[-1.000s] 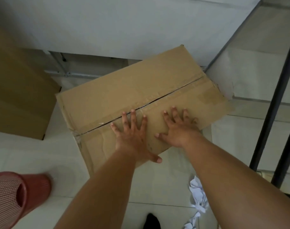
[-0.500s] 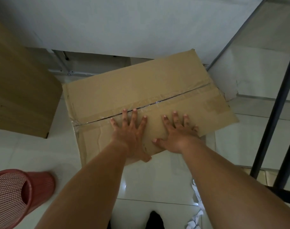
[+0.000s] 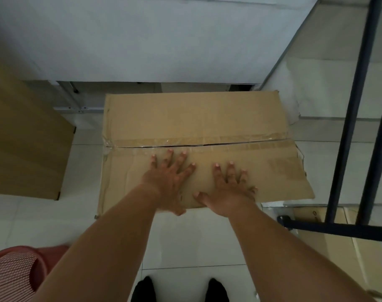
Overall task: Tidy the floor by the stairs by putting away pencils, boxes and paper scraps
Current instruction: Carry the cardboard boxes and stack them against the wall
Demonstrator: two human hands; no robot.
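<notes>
Both hands flat on a taped box.
Left hand and right hand press spread-fingered on the cardboard box; red basket near left.

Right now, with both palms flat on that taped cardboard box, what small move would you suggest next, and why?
Probably keep pushing the cardboard box forward toward the gap under the wall. Both the left hand and the right hand lie flat and open on its near flap, gripping nothing, and its far edge sits near that dark gap.
</notes>
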